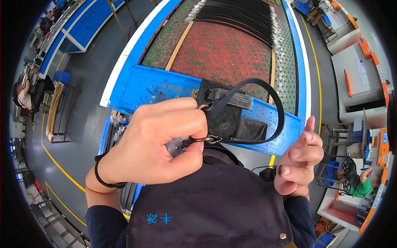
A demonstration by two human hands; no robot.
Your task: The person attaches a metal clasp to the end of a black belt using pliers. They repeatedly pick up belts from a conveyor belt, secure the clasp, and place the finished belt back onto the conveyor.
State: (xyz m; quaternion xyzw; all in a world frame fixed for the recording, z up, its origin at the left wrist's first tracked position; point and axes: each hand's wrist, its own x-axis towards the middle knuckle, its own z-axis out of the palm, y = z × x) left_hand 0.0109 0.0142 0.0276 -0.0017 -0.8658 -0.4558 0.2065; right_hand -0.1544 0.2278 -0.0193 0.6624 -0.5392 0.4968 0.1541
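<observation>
My left hand (pixel 161 140) is closed on a black strap (pixel 281 115) with brass-coloured clasps (pixel 209 139) at its ends. Clear plastic wrap (pixel 177 144) shows between the thumb and the curled fingers. The strap bows out to the right in an open loop, above the front of the blue table. Apart from it, farther right, my right hand (pixel 300 159) is raised with its fingers loosely bent and spread, holding nothing. Dark marks show on its fingertips. The strap parts inside my left fist are hidden.
Under the loop, a dark pad with a greyish block (pixel 237 98) lies on the blue table edge (pixel 165 82). Beyond, many black straps (pixel 235 16) lie across wooden strips on a red-green studded mat (pixel 219 51). A blue crate (pixel 104 136) stands left. Other people sit at both sides.
</observation>
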